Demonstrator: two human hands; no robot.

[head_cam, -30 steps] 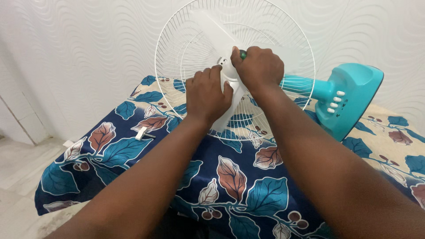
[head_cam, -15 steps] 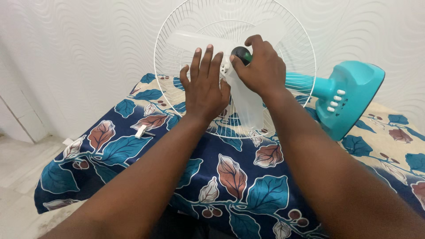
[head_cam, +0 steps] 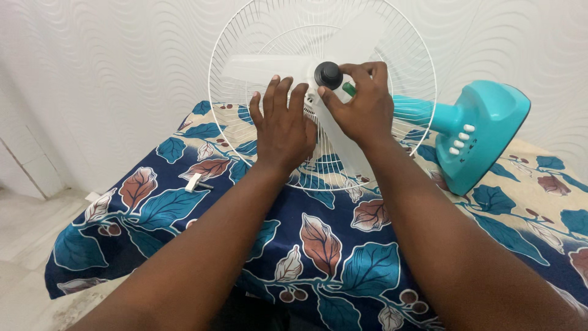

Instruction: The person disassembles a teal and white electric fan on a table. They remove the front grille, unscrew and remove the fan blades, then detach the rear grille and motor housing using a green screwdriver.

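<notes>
Since the earlier frames the white blade assembly [head_cam: 288, 67] has turned, so one blade now points toward the left of the frame and another to the upper right, and the dark round cap [head_cam: 329, 74] at the hub, covered a second ago by the right hand [head_cam: 362, 107], now shows fully. The left hand [head_cam: 283, 125], which then curled round a blade, lies flat with fingers spread, pressing on the blade and hub at the centre of the frame; it grips nothing. The right hand's thumb and fingers are narrowly pinched beside the cap, and a small green piece [head_cam: 348, 89] shows between them; whether it is truly clamped I cannot tell.

The blades are smooth, translucent white plastic. Behind them stands the rear guard [head_cam: 245, 147], a round cage of thin white wires radiating from the middle. The fan lies tipped, its glossy teal base [head_cam: 490, 132] at the right of the frame carrying a row of white buttons [head_cam: 460, 140]. Everything rests on a cloth [head_cam: 331, 245] printed with blue and brown leaves on navy, over a table. A small white clip-like piece [head_cam: 195, 182] lies on the cloth at the left. The wall [head_cam: 110, 73] has a wavy embossed texture.

Both hands hide the hub's lower part and the downward blade's root; the teal neck is partly behind the guard.
</notes>
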